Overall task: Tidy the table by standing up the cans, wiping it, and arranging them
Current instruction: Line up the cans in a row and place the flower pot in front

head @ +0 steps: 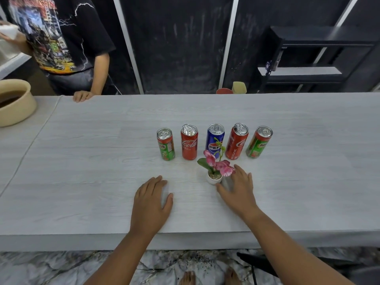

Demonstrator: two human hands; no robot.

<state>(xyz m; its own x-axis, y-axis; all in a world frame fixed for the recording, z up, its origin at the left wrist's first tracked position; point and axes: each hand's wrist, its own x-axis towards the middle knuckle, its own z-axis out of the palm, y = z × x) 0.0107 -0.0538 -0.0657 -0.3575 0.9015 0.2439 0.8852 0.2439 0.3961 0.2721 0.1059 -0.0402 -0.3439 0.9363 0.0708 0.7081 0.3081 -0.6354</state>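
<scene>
Long pale grey wood-grain table spanning the view, set over a marbled floor; behind the far edge, dark panelled wall with pale uprights, and a black shelving unit toward the far right. At the far left edge, a bystander in a black printed T-shirt, one hand resting on the table's rim. Near the far left corner, a round beige bowl, dark inside, contents not discernible. Just past the far edge, right of centre, tops of a red cup and a yellowish cup. At mid-table, five cans upright in a row parallel to the far edge, slightly apart from each other: left green Milo can, left Coca-Cola can, blue Pepsi can in the middle, right Coca-Cola can, right green Milo can. Between the row and the near edge, directly in front of the Pepsi can, a small white pot with gravel on top and a pink artificial orchid. Right hand beside the pot on its right, fingers spread, thumb tip touching the pot's base, nothing gripped. Left hand flat on the table toward the near edge, palm down, fingers loosely spread, holding nothing, well short of the can row. Bare feet visible below the near edge.
</scene>
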